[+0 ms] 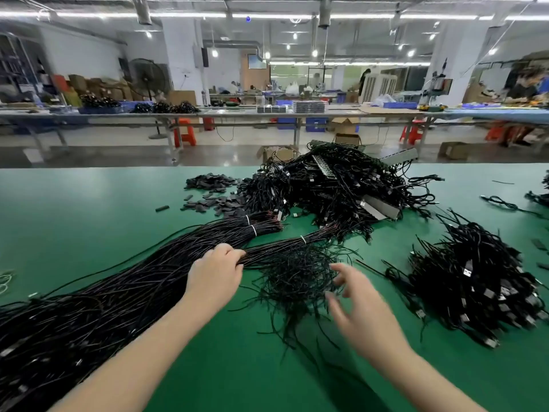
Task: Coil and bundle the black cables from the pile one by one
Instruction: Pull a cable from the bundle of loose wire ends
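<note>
Long straight black cables (124, 292) lie diagonally across the green surface (89, 209), left of centre. Left hand (215, 276) grips their strands near the tied ends. Right hand (361, 301), blurred, fingers spread, holds nothing, over the twist-tie heap (297, 272). Advice: isolate one cable before pulling. Bundled coils (475, 281) crowd the right; free room lies nearest the person.

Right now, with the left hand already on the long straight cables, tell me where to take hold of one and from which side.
Pinch a single strand at the left hand, where the long straight cables lie parallel and unknotted. Come from above. Avoid the ends by the white ties, which likely clamp them. The right hand is free.
</note>
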`<state>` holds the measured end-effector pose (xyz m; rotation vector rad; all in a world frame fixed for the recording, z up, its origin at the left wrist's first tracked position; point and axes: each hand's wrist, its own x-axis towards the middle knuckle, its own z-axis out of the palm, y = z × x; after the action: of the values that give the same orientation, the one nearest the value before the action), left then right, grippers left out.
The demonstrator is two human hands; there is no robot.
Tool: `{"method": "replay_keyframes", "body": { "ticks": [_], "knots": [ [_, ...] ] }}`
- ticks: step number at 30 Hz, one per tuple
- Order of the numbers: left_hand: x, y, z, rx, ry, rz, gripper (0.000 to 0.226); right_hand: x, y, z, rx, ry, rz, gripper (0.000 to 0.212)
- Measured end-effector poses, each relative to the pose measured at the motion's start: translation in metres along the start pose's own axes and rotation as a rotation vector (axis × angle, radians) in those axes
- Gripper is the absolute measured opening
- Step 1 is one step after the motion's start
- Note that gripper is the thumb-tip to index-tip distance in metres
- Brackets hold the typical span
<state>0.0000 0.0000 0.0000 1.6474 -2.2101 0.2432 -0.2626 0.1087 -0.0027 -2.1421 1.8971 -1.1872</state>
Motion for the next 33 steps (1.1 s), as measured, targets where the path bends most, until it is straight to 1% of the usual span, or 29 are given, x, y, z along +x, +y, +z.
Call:
{"method": "replay_keyframes", "body": {
  "ticks": [1, 3, 4, 6, 7, 8, 9, 11, 13, 15, 16, 18, 20, 22, 23, 25, 27, 29, 31, 33],
  "knots": [
    [0.008, -0.006, 0.007, 0.130, -0.060, -0.018, 0.043, 0.005, -0.003, 0.010, -0.058, -0.070, 0.012, 0.045],
    [0.012, -0.025, 0.025, 0.266, -0.147, -0.092, 0.045, 0.009, 0.000, 0.029, -0.147, -0.117, -0.029, 0.044],
    [0.009, -0.033, 0.031, 0.284, -0.177, -0.099, 0.043, 0.007, -0.001, 0.035, -0.173, -0.153, -0.041, 0.042],
    [0.008, -0.049, 0.041, 0.282, -0.167, -0.049, 0.028, 0.003, 0.005, 0.040, -0.171, -0.174, -0.034, 0.039],
    [0.007, -0.054, 0.044, 0.291, -0.122, -0.020, 0.019, 0.002, 0.007, 0.041, -0.172, -0.169, -0.040, 0.037],
    [0.007, -0.056, 0.042, 0.293, -0.088, -0.027, 0.015, 0.003, 0.008, 0.041, -0.185, -0.176, -0.038, 0.035],
    [0.009, -0.057, 0.041, 0.279, -0.088, -0.065, 0.016, 0.002, 0.007, 0.042, -0.175, -0.169, -0.051, 0.034],
    [0.014, -0.058, 0.037, 0.180, -0.140, -0.186, 0.021, 0.002, 0.005, 0.043, -0.157, -0.154, -0.068, 0.030],
    [0.021, -0.059, 0.031, 0.088, -0.151, -0.283, 0.017, 0.001, 0.003, 0.041, -0.154, -0.138, -0.080, 0.028],
    [0.029, -0.064, 0.025, 0.047, -0.149, -0.340, 0.016, 0.000, 0.002, 0.039, -0.165, -0.136, -0.091, 0.027],
    [0.034, -0.068, 0.021, 0.018, -0.174, -0.362, 0.018, -0.001, 0.002, 0.038, -0.169, -0.139, -0.090, 0.026],
    [0.045, -0.076, 0.011, -0.152, -0.189, -0.404, 0.019, -0.003, 0.003, 0.037, -0.170, -0.146, -0.099, 0.026],
    [0.056, -0.080, -0.010, -0.438, -0.119, -0.454, 0.019, -0.004, 0.004, 0.035, -0.184, -0.158, -0.108, 0.026],
    [0.062, -0.077, -0.039, -0.661, 0.024, -0.486, 0.020, -0.006, 0.003, 0.033, -0.205, -0.157, -0.115, 0.025],
    [0.064, -0.074, -0.054, -0.685, 0.104, -0.458, 0.020, -0.006, 0.001, 0.030, -0.213, -0.147, -0.122, 0.024],
    [0.062, -0.065, -0.087, -0.588, 0.282, -0.348, 0.019, -0.006, -0.006, 0.025, -0.200, -0.100, -0.139, 0.024],
    [0.055, -0.051, -0.122, -0.549, 0.462, -0.208, 0.012, -0.002, -0.016, 0.019, -0.151, -0.008, -0.173, 0.026],
    [0.043, -0.032, -0.154, -0.595, 0.572, -0.032, 0.008, 0.007, -0.037, 0.013, -0.027, 0.095, -0.162, 0.033],
    [0.031, -0.010, -0.175, -0.615, 0.557, 0.132, 0.005, 0.022, -0.073, 0.005, 0.134, 0.142, -0.136, 0.055],
    [0.018, 0.010, -0.183, -0.590, 0.472, 0.246, 0.005, 0.048, -0.110, -0.005, 0.221, 0.132, -0.139, 0.079]
  ]
}}
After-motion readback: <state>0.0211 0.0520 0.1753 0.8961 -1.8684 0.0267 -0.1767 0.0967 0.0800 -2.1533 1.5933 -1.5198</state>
